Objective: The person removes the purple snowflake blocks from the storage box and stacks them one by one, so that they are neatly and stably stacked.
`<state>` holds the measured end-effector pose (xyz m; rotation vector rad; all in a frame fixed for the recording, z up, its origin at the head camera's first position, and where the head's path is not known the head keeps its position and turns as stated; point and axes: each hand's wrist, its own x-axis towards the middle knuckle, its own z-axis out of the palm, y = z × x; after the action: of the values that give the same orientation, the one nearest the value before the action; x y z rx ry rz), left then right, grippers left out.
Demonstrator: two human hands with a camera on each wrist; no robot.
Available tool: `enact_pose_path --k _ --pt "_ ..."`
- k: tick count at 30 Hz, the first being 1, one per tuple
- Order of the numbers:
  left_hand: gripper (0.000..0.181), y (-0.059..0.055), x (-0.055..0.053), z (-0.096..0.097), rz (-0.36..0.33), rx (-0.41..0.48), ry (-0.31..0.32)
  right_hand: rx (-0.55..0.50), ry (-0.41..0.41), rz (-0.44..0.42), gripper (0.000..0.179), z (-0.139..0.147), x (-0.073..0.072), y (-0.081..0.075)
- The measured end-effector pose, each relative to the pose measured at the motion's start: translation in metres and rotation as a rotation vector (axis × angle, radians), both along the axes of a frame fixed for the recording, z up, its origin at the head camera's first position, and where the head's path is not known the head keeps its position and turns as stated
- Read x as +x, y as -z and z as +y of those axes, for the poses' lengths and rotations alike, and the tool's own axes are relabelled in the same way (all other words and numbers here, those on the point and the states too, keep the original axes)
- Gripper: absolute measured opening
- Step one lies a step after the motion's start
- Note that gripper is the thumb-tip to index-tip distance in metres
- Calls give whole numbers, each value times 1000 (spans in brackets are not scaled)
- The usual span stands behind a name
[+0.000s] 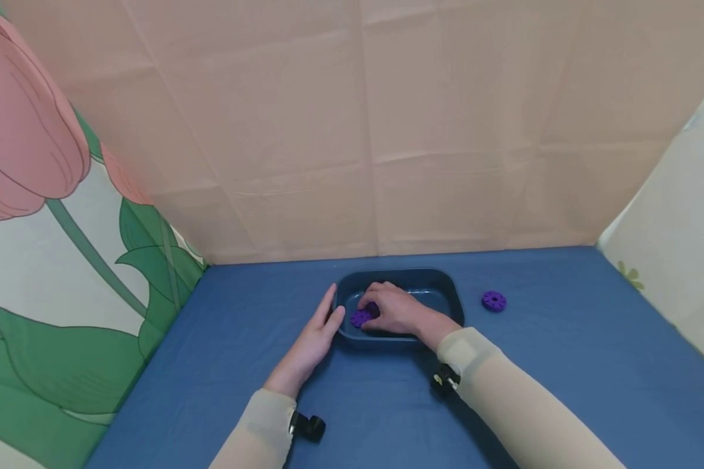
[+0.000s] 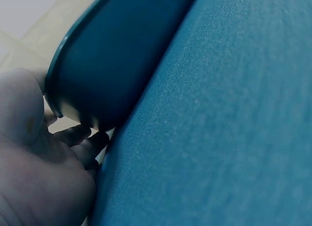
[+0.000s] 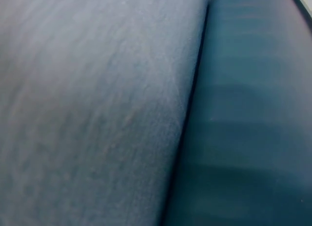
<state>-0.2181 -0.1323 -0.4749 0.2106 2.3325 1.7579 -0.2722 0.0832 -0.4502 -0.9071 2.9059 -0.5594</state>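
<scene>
A dark blue tray (image 1: 407,341) sits on the blue-covered table. My left hand (image 1: 315,340) rests against its left end, fingers fairly straight along the outer wall and thumb near the rim. In the left wrist view, the fingers (image 2: 80,138) touch the tray's outer wall (image 2: 112,55) low down. Inside the tray, at its left part, my right hand (image 1: 393,309) curls its fingers and thumb about a purple notched disc (image 1: 360,318). Those fingers partly hide the disc. The right wrist view shows only the tray's outer side (image 3: 239,114) and the cloth, not the hand.
Another purple notched disc (image 1: 494,301), with a hole in its middle, lies on the blue cloth (image 1: 551,365) right of the tray. A beige sheet (image 1: 375,130) hangs behind the table. A wall with printed tulips (image 1: 29,124) stands on the left.
</scene>
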Motion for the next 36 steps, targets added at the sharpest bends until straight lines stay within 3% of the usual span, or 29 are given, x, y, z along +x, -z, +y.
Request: enact_pose_path --k 12,21,36 --pt "74 -1 2 0 -16 -18 10 -147 96 -46 40 16 6 -19" --pt "72 -1 0 1 -16 -24 -8 -243 156 -5 41 41 24 -39" --pt "66 -3 2 0 -11 -13 -4 -280 211 55 43 92 58 -60"
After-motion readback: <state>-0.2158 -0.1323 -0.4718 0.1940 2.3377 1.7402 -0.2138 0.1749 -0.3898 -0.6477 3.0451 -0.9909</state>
